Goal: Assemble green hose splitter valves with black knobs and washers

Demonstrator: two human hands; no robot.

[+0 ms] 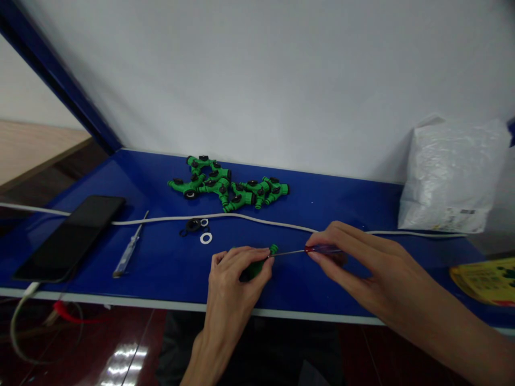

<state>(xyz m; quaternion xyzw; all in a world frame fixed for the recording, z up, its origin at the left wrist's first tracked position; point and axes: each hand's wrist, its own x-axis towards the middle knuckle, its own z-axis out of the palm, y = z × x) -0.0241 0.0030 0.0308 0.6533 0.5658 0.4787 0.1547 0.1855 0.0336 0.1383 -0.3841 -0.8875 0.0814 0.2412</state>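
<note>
My left hand is closed around a green plastic hose connector, which its fingers mostly cover. A thin screwdriver with a red-collared handle is pinched in my right hand. Its metal shaft points left, and the tip reaches the fingertips of my left hand beside the connector; whether it touches the connector I cannot tell. Farther back lies a group of green hose splitters with black valve levers. White washers and black rings rest left of my hands.
A second screwdriver with a clear handle lies to the left, near a black phone. A white cable crosses the blue table. On the right are a white plastic package and a yellow packet.
</note>
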